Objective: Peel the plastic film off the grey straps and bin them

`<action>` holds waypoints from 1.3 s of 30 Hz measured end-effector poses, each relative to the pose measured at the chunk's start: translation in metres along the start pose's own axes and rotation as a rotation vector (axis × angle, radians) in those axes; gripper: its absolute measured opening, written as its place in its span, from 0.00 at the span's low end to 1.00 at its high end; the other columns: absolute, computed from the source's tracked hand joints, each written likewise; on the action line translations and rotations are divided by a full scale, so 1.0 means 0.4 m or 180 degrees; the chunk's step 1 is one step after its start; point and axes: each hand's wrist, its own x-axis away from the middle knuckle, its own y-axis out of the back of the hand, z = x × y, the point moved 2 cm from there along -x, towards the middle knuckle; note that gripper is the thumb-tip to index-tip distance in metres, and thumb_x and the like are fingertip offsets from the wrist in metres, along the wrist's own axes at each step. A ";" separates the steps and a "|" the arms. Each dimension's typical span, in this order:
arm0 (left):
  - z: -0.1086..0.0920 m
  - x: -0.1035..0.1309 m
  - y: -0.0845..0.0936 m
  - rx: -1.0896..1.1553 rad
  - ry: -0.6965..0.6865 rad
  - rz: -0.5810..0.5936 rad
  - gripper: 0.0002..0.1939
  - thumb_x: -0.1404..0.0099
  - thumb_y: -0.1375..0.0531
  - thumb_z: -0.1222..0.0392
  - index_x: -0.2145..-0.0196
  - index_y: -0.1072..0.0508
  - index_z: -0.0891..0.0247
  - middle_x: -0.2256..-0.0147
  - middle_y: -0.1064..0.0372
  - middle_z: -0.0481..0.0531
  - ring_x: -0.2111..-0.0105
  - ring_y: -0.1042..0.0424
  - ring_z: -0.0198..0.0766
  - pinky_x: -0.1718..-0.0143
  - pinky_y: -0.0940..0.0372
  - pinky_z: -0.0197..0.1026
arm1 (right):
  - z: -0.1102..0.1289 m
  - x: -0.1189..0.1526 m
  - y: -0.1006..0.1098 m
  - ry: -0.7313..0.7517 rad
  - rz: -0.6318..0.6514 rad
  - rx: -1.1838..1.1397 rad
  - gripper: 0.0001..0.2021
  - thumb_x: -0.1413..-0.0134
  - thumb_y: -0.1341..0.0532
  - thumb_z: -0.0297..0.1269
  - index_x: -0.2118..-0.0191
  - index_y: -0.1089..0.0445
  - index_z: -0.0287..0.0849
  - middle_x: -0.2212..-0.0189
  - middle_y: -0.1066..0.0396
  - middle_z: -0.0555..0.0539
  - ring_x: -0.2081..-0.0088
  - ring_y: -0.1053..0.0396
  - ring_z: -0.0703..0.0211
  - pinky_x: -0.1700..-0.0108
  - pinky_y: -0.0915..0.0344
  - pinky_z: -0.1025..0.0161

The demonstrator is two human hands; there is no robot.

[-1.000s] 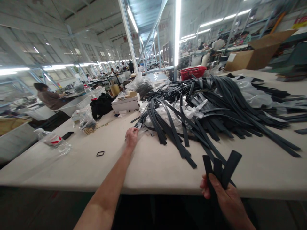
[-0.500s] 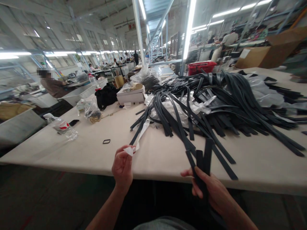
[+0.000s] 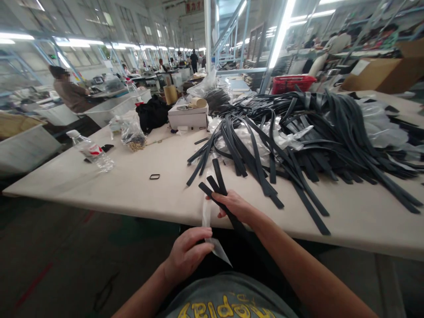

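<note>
Item, on my feed: right hand (image 3: 237, 206), closed round dark straps (image 3: 219, 176), ends fanned above the near edge of the table (image 3: 126, 187). Item: left hand (image 3: 189, 248), pinching a pale strip (image 3: 206, 214) (translucent, I note). Item: strap heap (image 3: 347, 132), beyond, tabletop.

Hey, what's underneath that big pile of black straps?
Crumpled pale plastic shows beneath some curved straps at the front of the pile, with the tabletop under their loose ends. Whatever lies beneath the thick middle is covered, so I can't tell.
</note>
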 end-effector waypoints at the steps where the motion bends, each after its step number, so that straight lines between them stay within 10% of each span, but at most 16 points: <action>1: -0.006 0.003 0.000 0.0058 0.0063 0.0089 0.11 0.37 0.39 0.69 0.57 0.23 0.59 0.58 0.23 0.56 0.56 0.24 0.42 0.55 0.26 0.42 | 0.002 -0.012 -0.008 0.0086 -0.0023 0.0097 0.21 0.46 0.38 0.53 0.62 0.23 0.37 0.83 0.37 0.55 0.86 0.44 0.71 0.81 0.40 0.70; 6: -0.016 0.050 0.006 0.0730 0.0916 0.0410 0.17 0.46 0.31 0.65 0.59 0.21 0.51 0.58 0.22 0.55 0.57 0.23 0.48 0.53 0.27 0.49 | 0.029 -0.019 -0.008 0.0410 -0.0188 0.0293 0.18 0.46 0.39 0.49 0.67 0.24 0.36 0.85 0.38 0.56 0.87 0.45 0.72 0.82 0.41 0.71; 12: 0.078 -0.007 -0.006 0.1327 0.2628 -0.1075 0.23 0.44 0.33 0.57 0.50 0.27 0.58 0.51 0.27 0.59 0.51 0.27 0.47 0.52 0.31 0.46 | 0.084 0.032 -0.018 0.0585 -0.0040 0.0429 0.19 0.50 0.37 0.51 0.67 0.24 0.36 0.83 0.32 0.53 0.87 0.42 0.72 0.86 0.47 0.72; 17: 0.106 -0.072 -0.092 0.2444 0.3636 -0.0144 0.16 0.46 0.32 0.51 0.64 0.22 0.65 0.70 0.23 0.53 0.71 0.26 0.37 0.66 0.32 0.38 | 0.110 0.045 -0.015 0.0795 -0.0251 0.0599 0.18 0.49 0.39 0.49 0.67 0.24 0.36 0.88 0.38 0.56 0.87 0.41 0.70 0.86 0.46 0.73; 22: 0.062 -0.011 -0.115 0.2664 0.4101 0.0093 0.17 0.45 0.33 0.50 0.63 0.21 0.67 0.71 0.22 0.54 0.76 0.28 0.34 0.69 0.34 0.36 | 0.099 0.035 0.047 0.0869 -0.0671 0.0525 0.17 0.48 0.39 0.48 0.67 0.24 0.37 0.84 0.33 0.53 0.86 0.41 0.71 0.85 0.44 0.71; 32: 0.013 0.079 -0.112 0.3112 0.4657 0.0457 0.21 0.49 0.30 0.52 0.59 0.21 0.67 0.73 0.23 0.53 0.78 0.28 0.33 0.71 0.34 0.36 | 0.066 0.027 0.063 0.0920 -0.0780 0.0354 0.18 0.50 0.37 0.51 0.68 0.25 0.37 0.75 0.25 0.49 0.87 0.43 0.72 0.84 0.42 0.68; 39: -0.012 0.065 -0.098 0.3114 0.4259 0.1592 0.12 0.41 0.36 0.53 0.69 0.19 0.65 0.73 0.22 0.53 0.73 0.26 0.36 0.67 0.33 0.36 | 0.044 0.025 0.015 0.0879 -0.0550 0.0317 0.21 0.49 0.38 0.53 0.64 0.25 0.36 0.75 0.25 0.49 0.86 0.42 0.72 0.82 0.39 0.68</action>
